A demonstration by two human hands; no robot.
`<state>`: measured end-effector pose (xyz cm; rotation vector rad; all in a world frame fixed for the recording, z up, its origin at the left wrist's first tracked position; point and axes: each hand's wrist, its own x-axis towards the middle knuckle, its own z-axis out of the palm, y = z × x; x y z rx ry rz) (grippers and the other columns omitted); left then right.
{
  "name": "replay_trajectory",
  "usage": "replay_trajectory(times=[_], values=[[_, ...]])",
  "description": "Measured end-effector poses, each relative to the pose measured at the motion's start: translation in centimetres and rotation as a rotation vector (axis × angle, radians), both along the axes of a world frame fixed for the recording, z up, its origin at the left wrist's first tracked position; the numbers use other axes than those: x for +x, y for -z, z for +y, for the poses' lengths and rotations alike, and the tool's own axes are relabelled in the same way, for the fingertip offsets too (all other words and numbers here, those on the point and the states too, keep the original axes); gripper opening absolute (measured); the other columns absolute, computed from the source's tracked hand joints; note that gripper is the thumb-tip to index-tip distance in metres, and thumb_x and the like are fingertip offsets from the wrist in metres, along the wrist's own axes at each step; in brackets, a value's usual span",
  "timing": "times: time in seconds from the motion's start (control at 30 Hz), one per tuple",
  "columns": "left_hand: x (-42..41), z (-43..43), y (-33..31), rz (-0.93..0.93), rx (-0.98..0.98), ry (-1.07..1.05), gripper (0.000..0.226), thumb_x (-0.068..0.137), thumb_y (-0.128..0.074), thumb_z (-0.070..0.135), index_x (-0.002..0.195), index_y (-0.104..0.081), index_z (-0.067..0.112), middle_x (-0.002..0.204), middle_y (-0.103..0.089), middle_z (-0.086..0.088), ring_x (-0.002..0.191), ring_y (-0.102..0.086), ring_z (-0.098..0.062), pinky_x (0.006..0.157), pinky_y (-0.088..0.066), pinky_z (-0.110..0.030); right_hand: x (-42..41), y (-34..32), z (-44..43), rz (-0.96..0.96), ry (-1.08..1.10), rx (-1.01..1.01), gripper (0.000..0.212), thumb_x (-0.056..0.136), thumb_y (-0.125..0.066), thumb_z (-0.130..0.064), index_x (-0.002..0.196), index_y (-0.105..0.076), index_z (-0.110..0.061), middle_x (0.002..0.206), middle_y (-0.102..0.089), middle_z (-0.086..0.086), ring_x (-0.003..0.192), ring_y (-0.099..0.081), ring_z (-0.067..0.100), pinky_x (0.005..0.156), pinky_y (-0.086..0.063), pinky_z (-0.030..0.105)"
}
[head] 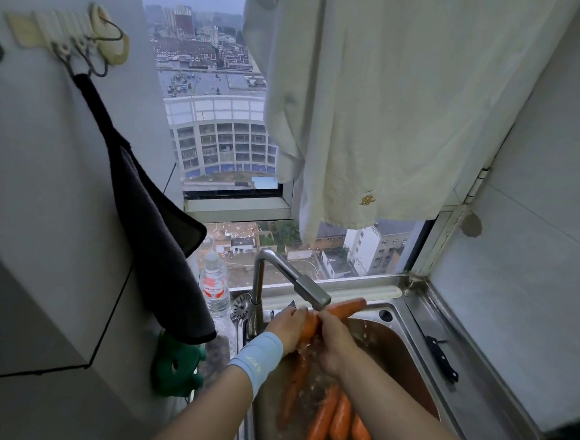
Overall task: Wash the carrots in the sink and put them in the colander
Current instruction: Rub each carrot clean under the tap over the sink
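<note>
Under the steel faucet's [311, 291] spout, both my hands grip one long carrot [346, 308]. My left hand [289, 326], with a light blue wristband, wraps its thick end; my right hand [335, 343] closes around its middle, and the tip sticks out to the right. Water splashes down below them. Several more carrots [328, 418] lie wet in a brown basin [405, 362] inside the steel sink [422, 327]. I cannot make out a colander.
A black-handled knife [442, 357] lies on the sink's right ledge. A plastic water bottle [213, 285] and a sink strainer [240, 305] stand behind the faucet. A dark towel [157, 231] hangs at the left, a green object [175, 366] below it. A pale cloth [375, 105] hangs over the window.
</note>
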<state>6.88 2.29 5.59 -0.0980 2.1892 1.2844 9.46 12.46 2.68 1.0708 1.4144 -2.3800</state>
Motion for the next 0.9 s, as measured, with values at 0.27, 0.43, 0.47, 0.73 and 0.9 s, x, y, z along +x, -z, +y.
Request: replay_trajectory(times=[0.27, 0.43, 0.47, 0.73, 0.9], values=[[0.0, -0.9, 1.4, -0.083, 0.029, -0.017, 0.064, 0.099, -0.021, 0.063, 0.122, -0.057, 0.015, 0.086, -0.063, -0.016, 0.067, -0.059, -0.026, 0.088, -0.053, -0.044, -1.7, 0.7, -0.6, -0.061, -0.028, 0.151, 0.043, 0.105, -0.050, -0.038, 0.126, -0.061, -0.002, 0.107, -0.071, 0.021, 0.101, -0.068, 0.036, 0.100, -0.054, 0.051], [0.0, -1.1, 2.3, -0.130, 0.080, 0.010, 0.069, 0.092, -0.059, 0.053, 0.146, -0.039, 0.015, 0.122, -0.065, -0.015, 0.099, -0.071, -0.029, 0.079, -0.063, -0.037, -1.8, 0.9, -1.1, -0.124, 0.042, 0.130, 0.070, 0.106, -0.030, -0.059, 0.152, -0.040, -0.008, 0.146, -0.053, 0.022, 0.134, -0.050, 0.041, 0.118, -0.036, 0.054], [0.1, -1.1, 2.4, -0.113, 0.114, -0.023, 0.062, 0.093, -0.062, 0.044, 0.144, -0.040, 0.016, 0.117, -0.066, -0.012, 0.095, -0.070, -0.024, 0.079, -0.062, -0.035, -1.7, 1.0, -1.0, -0.119, 0.037, 0.127, 0.065, 0.107, -0.031, -0.054, 0.152, -0.040, -0.008, 0.146, -0.053, 0.021, 0.134, -0.050, 0.040, 0.117, -0.035, 0.053], [0.1, -0.1, 3.0, -0.054, 0.085, -0.087, 0.071, 0.086, -0.033, 0.076, 0.127, -0.058, 0.023, 0.110, -0.069, -0.014, 0.086, -0.068, -0.031, 0.081, -0.055, -0.036, -0.3, 1.5, 1.0, 0.045, -0.022, 0.022, 0.036, 0.095, -0.069, -0.023, 0.128, -0.059, -0.010, 0.114, -0.072, 0.018, 0.107, -0.068, 0.037, 0.096, -0.055, 0.054], [1.5, -0.5, 1.7, -0.306, 0.369, -0.072, 0.041, 0.099, -0.049, 0.057, 0.118, -0.057, 0.021, 0.069, -0.061, -0.007, 0.054, -0.054, -0.018, 0.053, -0.047, -0.028, -1.7, 0.7, 0.9, 0.041, 0.113, 0.080, 0.076, 0.091, -0.050, -0.074, 0.125, -0.057, -0.007, 0.116, -0.068, 0.016, 0.106, -0.068, 0.040, 0.086, -0.058, 0.051]])
